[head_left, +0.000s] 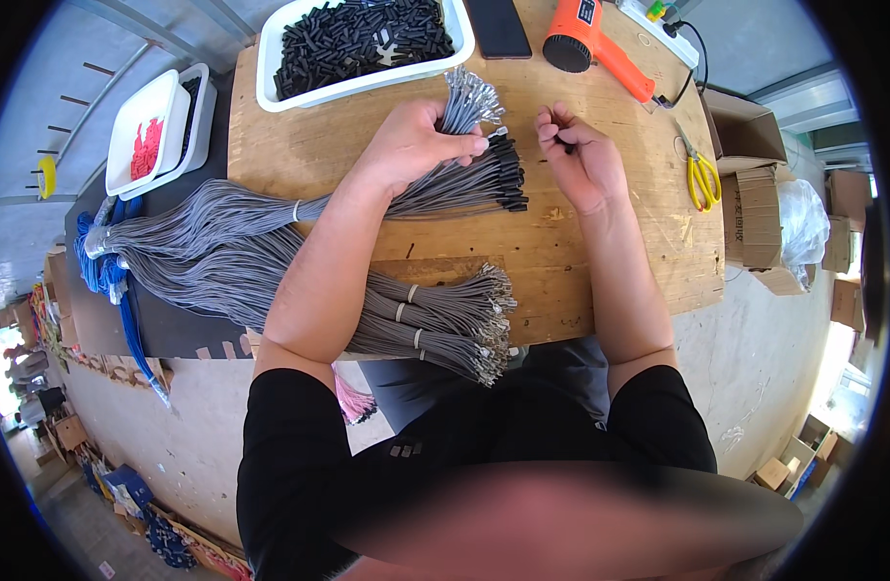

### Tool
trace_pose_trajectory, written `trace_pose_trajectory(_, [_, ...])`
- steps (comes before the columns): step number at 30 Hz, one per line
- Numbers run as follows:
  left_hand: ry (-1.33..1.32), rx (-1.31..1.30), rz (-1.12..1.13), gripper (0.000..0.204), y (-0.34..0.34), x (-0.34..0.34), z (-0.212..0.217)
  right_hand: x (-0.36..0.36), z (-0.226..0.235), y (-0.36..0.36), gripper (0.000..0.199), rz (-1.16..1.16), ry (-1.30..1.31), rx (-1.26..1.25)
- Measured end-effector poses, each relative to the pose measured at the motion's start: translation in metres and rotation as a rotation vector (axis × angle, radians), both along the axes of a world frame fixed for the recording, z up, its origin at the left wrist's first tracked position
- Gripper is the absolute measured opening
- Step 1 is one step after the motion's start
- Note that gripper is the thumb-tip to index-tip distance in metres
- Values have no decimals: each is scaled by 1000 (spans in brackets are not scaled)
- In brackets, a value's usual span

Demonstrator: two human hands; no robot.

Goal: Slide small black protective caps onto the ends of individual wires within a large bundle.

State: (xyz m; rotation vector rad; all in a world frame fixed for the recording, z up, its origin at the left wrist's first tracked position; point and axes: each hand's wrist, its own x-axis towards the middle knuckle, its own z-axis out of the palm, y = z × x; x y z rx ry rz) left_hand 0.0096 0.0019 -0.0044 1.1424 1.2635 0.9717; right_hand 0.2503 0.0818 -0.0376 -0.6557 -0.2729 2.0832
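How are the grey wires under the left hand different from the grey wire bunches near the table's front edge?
The wires under the left hand partly end in black sleeves; the front bundles all end in bare metal tips. The left hand presses on the first wires, while nobody touches the front bundles. The front bundles are tied with pale bands near their tips; the held wires fan out loose at their ends. Both are grey and lie on the wooden board.
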Motion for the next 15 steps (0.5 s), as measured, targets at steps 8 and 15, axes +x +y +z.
trace_pose_trajectory(8, [-84, -6, 63, 23, -2, 1, 2, 0, 9, -7, 13, 104, -29, 123])
trace_pose_trajectory(15, [-125, 1, 42, 24, -2, -1, 0, -2, 7, -14, 25, 314, -221, 389])
